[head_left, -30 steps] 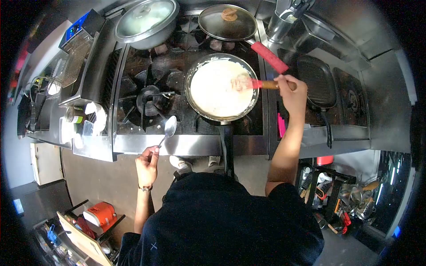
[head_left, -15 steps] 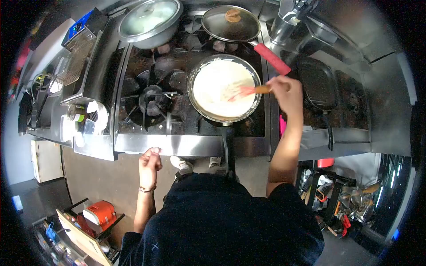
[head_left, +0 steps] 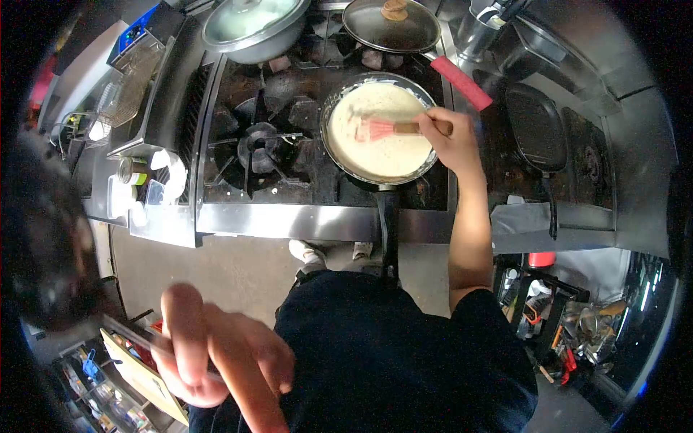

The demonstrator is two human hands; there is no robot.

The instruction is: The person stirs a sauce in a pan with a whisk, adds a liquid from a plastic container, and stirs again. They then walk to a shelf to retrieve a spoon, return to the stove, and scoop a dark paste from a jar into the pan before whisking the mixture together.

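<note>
**Fig.** Head view of a person at a gas stove (head_left: 303,229); items are listed largest to smallest.

**(a) Stove.** The steel front rail lies nearest. A bare burner (head_left: 260,144) is seen left of centre. A lidded pot (head_left: 253,25) and a lidded pan (head_left: 392,25) are set on the far row, and a griddle pan (head_left: 538,133) lies at the right.

**(b) Frying pan** (head_left: 426,162). It is placed on the right near burner and filled approx. to the rim w/ white sauce (head_left: 386,155). Its black pan handle (head_left: 390,224) is pointed near, past the front rail, toward the body.

**(c) L hand** (head_left: 216,353). It is raised close to the lens, near left, and badly blurred. The fingers are curled, but whether anything is pinched cannot be told.

**(d) R hand** (head_left: 442,137). It is closed round the wooden grip at the pan's right rim, w/ the forearm held above the front rail.

**(e) Whisk** (head_left: 372,130). The red head is sunk in the sauce, left of pan centre.

**Risks (judged).**
- Sauce may be slopped over the rim onto the burner, since the level is high and any brisk stroke would be enough.
- The pan may be tipped if the overhanging handle is knocked by the body.
- The wrist may be scalded, as it is kept low over the hot rim.
- Part of the view is masked by the raised L hand, so a spill could be missed.
</note>
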